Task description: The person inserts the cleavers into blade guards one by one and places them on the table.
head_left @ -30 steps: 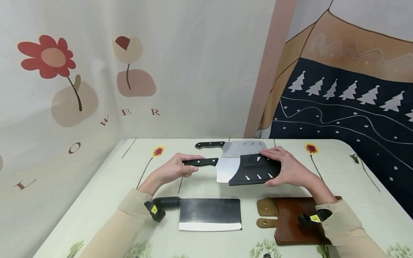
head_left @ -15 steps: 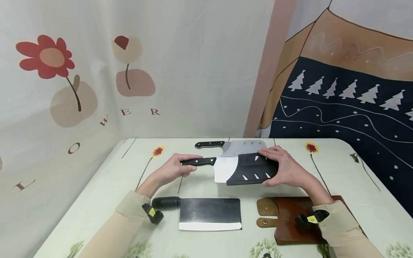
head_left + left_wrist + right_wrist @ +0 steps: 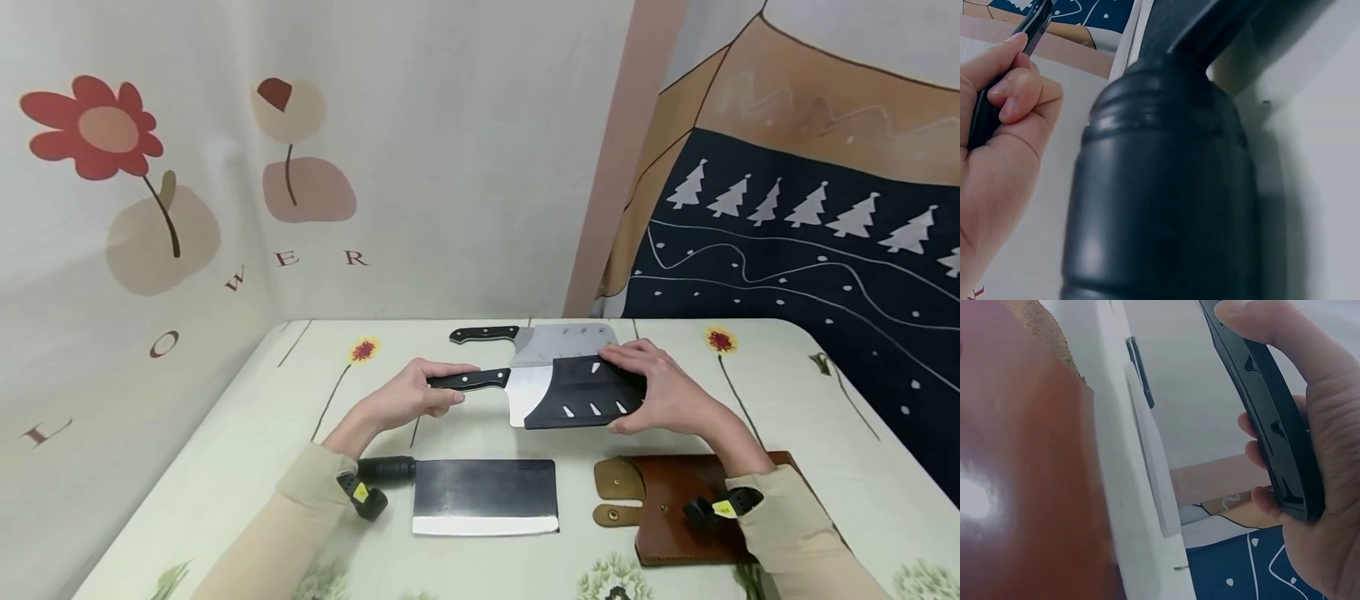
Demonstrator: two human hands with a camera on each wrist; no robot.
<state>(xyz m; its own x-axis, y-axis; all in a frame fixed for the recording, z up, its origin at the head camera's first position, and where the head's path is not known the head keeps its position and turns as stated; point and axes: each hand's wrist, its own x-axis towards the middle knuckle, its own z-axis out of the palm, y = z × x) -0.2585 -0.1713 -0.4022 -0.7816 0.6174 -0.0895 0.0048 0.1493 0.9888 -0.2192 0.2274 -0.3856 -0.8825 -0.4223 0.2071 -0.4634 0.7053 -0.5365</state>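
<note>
My left hand (image 3: 408, 393) pinches the black riveted handle (image 3: 472, 380) of a cleaver, held above the table. Most of its blade sits inside a black slotted blade cover (image 3: 588, 398); a strip of bare steel (image 3: 528, 390) shows near the handle. On the right, my right hand (image 3: 663, 392) grips the cover's far end, thumb below and fingers above. In the right wrist view the cover (image 3: 1272, 419) lies between thumb and fingers. The left wrist view shows the left hand (image 3: 1007, 137) curled round the handle, partly cut off.
Behind lies a second cleaver (image 3: 483, 334) in a pale cover (image 3: 570, 342). In front lies a large cleaver (image 3: 483, 498), its black handle (image 3: 1160, 200) filling the left wrist view. A brown leather sheath (image 3: 667, 533) lies under the right forearm.
Over the last half second my left hand has moved slightly right with the cleaver. Less bare blade shows outside the cover. The right hand has barely moved.
</note>
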